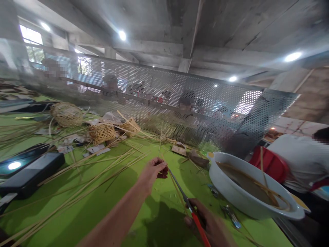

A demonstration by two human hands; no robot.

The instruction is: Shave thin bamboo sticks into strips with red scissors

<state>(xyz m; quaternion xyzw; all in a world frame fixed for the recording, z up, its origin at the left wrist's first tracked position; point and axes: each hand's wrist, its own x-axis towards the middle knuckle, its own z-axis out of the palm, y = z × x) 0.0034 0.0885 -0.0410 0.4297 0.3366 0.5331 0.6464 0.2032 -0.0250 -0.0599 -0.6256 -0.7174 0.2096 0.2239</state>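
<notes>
Green sheeting (77,209) over the whole table, strewn with long pale bamboo strips (84,178) running from the near left corner toward the middle. Behind it, along the far edge, a perforated metal screen (195,103), with blurred people seated on the other side. At the right edge, a person in a white shirt (300,161), beside a red tub (271,164). Nearer, on the table's right side, a white basin (226,192) holding brown water, a few strips soaking in it. At the left, a black box (33,175) with a lit panel (15,164) just behind it; any marking on either too blurred to read. Farther back on the left, three small woven baskets (67,115), the round one apart from the other two, scraps of printed paper (96,149) around them, print too small to make out.

Mid-table, left hand (153,171) closed in a pinch on a thin strip (161,144) rising upright from the fingertips toward the metal screen. Low in the frame and in shadow, right hand (212,226) wrapped around the red handles of scissors (183,197). Steel blades angled up and leftward, tips just beside the left hand's fingers and close to the held strip; whether parted or together, cannot tell. Any maker's mark on the scissors too small to read.
</notes>
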